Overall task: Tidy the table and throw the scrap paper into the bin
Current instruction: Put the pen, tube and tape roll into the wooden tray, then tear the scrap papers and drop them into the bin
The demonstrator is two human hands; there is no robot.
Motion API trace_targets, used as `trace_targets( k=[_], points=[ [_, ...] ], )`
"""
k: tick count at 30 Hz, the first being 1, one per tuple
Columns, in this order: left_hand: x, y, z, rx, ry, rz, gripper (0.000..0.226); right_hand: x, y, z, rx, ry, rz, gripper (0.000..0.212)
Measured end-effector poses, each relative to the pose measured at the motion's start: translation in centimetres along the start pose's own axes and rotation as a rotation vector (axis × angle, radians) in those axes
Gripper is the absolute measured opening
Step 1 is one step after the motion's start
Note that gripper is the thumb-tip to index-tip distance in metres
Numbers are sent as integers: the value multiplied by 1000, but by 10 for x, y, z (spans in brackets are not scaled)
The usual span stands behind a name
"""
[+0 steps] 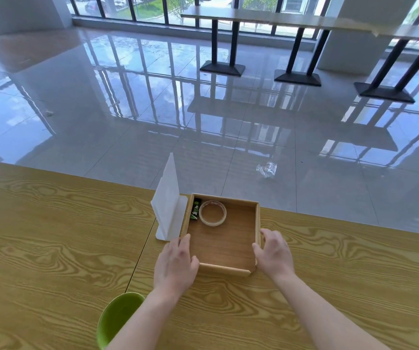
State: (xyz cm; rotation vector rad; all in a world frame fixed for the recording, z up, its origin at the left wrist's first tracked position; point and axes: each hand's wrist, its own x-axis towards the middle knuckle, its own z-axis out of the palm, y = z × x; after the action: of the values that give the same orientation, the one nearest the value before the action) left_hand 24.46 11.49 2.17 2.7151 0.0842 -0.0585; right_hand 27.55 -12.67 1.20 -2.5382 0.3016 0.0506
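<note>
Square shallow wooden tray (224, 245), lower centre, is gripped by both side walls: left hand (175, 263) curled on left wall, right hand (274, 253) pinching right wall. Round green bin (117, 317) lower left, nearer left hand.

Left hand (175, 266) and right hand (274, 253) grip the wooden tray (224, 245) holding tape roll (212, 212) on the table (51, 236)

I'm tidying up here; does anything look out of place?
Yes: a crumpled clear plastic wrapper lies on the floor beyond the table, like dropped litter. The wooden tray sits tidy.
</note>
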Motion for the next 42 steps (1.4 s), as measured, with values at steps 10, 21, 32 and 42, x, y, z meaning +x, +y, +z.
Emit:
trace_targets(
  k=[10,21,32,42],
  points=[
    [-5,33,-21,190,-1,152,58,-17,-3,-37,-71,-6,-137,50],
    [-47,93,-14,285,39,288,66,-62,33,-80,-101,17,-236,52],
    [-82,139,-8,229,-17,455,64,-115,66,-125,-245,76,-124,55],
    [-121,180,6,176,-112,699,68,-192,107,-151,-249,140,175,51]
  ],
)
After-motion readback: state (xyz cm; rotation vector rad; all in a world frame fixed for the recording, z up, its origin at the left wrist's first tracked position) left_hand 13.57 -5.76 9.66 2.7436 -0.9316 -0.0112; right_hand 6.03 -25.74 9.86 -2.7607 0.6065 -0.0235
